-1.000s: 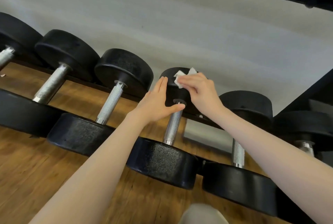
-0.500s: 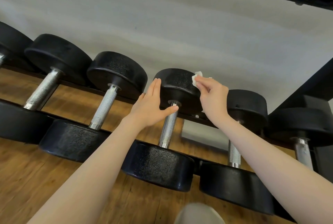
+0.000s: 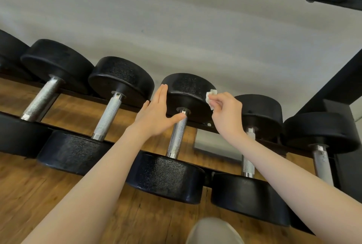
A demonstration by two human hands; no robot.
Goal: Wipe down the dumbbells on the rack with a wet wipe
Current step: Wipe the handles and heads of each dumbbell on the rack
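Note:
Several black dumbbells with knurled steel handles lie side by side on a low rack. The middle dumbbell (image 3: 188,90) is between my hands. My left hand (image 3: 156,116) lies flat against the left side of its far head, fingers straight, thumb touching the top of the handle (image 3: 177,136). My right hand (image 3: 227,112) pinches a crumpled white wet wipe (image 3: 210,96) against the right edge of the same head. The near head (image 3: 166,177) of this dumbbell is untouched.
Neighbouring dumbbells sit close on the left (image 3: 119,81) and on the right (image 3: 260,114). The rack's black rail (image 3: 203,125) runs under the far heads, a black upright (image 3: 337,87) stands at right. Wooden floor (image 3: 29,194) lies below, a white wall behind.
My right hand has slid the wipe from the top of the far head round to its right edge. My left hand has stayed against the left side of the head.

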